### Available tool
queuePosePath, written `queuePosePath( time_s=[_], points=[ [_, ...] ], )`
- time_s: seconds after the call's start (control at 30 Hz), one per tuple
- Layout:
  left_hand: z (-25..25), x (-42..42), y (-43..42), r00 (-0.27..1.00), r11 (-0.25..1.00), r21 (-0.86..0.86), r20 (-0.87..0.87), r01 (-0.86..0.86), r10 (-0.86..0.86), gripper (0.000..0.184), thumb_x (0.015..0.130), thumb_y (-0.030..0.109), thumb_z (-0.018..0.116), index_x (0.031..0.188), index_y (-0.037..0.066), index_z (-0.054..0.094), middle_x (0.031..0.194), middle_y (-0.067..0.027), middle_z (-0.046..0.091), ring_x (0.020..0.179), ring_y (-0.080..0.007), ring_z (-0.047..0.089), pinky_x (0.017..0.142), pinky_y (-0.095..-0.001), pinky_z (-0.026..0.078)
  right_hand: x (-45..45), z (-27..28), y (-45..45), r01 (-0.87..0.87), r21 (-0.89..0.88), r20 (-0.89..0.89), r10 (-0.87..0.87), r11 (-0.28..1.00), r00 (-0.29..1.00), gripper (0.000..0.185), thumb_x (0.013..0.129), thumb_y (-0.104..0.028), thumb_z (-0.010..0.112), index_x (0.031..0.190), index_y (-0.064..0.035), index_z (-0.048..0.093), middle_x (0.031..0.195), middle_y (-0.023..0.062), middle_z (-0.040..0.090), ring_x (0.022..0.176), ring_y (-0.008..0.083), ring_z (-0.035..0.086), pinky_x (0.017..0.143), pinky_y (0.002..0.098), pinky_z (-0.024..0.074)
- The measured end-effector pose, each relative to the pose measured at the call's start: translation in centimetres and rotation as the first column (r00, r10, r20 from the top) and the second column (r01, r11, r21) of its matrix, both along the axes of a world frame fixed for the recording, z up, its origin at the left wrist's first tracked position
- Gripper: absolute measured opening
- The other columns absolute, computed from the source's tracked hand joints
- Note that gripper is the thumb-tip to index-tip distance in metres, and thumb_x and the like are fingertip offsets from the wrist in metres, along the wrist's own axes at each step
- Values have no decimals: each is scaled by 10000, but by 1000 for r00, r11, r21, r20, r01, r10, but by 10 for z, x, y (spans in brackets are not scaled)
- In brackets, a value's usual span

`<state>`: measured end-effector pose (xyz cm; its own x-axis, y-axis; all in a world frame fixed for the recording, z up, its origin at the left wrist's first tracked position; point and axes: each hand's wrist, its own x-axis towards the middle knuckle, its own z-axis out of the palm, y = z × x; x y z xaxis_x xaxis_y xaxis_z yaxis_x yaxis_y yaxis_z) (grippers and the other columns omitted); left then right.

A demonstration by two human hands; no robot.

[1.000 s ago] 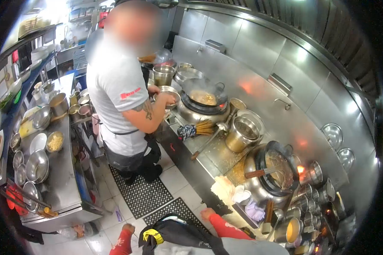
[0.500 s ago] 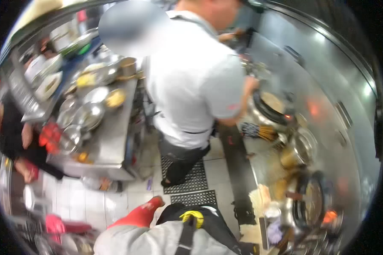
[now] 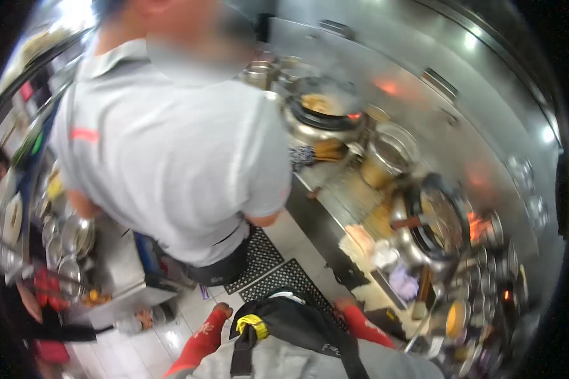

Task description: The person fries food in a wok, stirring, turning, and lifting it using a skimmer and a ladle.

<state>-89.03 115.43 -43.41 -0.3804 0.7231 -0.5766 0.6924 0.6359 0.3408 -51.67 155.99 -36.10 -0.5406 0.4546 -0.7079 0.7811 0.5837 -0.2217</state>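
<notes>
Several steel bowls [image 3: 79, 237] are sitting on the worktable [image 3: 123, 259], far left; a co-worker [image 3: 177, 145] is standing ahead. Left hand [image 3: 223, 309]: hanging near the floor mat [image 3: 256, 256]; fingers blurred, cannot tell. Right hand [image 3: 344, 304]: hanging short of the purple cloth [image 3: 403, 282]; fingers likewise unclear. Beyond, a wok [image 3: 447, 218] is standing. Judged step: waiting, handling nothing visible. Reaching the cloth would be calling for extending the right arm.
</notes>
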Motion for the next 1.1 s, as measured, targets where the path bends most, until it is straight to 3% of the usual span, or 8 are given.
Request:
queuePosePath(
  time_s=[0.27,0.37,0.53,0.57,0.63,0.67,0.77,1.1],
  points=[
    [-12,8,-33,997,966,-254,-46,55,-69,375,772,286,435,895,46,696,1023,-178,642,982,-318,607,865,-404,474,-32,88,-41,662,-320,-64,-712,678,699,262,871,-287,531,829,-48,629,573,97,602,430,237,563,426,366,473],
    [-4,6,-32,964,933,-281,-75,223,-253,353,814,266,427,923,67,697,1047,-151,646,986,-298,619,849,-402,493,3,4,-27,287,-165,-134,-310,944,941,298,872,-317,533,783,-50,631,578,103,602,444,223,562,420,370,464],
    [6,0,-28,727,783,357,-666,510,-170,331,779,261,484,955,72,691,1068,-161,637,1013,-299,606,874,-395,484,37,-59,-21,7,-7,-84,-7,1000,996,295,873,-279,505,752,-38,625,621,112,607,523,239,589,418,379,448],
    [8,-7,-9,873,928,165,-424,335,-240,338,768,269,495,958,67,688,1072,-167,633,1021,-303,602,881,-397,480,36,-78,-9,-141,42,-10,142,989,990,295,871,-272,503,751,-31,623,627,117,607,539,244,595,418,380,444],
    [19,-21,-9,998,999,29,53,28,-29,397,729,316,517,975,48,676,1077,-192,621,1043,-330,583,892,-414,467,32,-41,-20,512,-85,-154,-519,855,841,267,865,-246,493,802,-26,630,638,150,600,523,267,586,440,390,445],
    [22,-11,-1,921,921,-76,45,-382,386,440,706,355,519,965,34,670,1065,-207,618,1048,-344,573,893,-421,459,28,-32,-15,144,11,-76,-143,989,987,282,840,-314,517,933,-64,611,829,152,585,723,278,568,604,413,436],
    [-3,-11,3,954,955,23,42,-297,296,420,714,360,524,911,22,676,1010,-210,635,993,-356,594,839,-408,485,35,-39,4,-670,307,103,676,676,730,504,791,-446,568,1190,-138,575,1209,157,555,1118,302,532,930,460,420],
    [71,21,9,805,802,71,74,-593,589,342,683,277,528,800,-14,664,891,-256,633,911,-393,607,801,-428,488,-8,9,19,-326,101,49,322,940,945,482,782,-419,584,1160,-120,590,1191,163,562,1083,317,549,903,464,436]
  ],
)
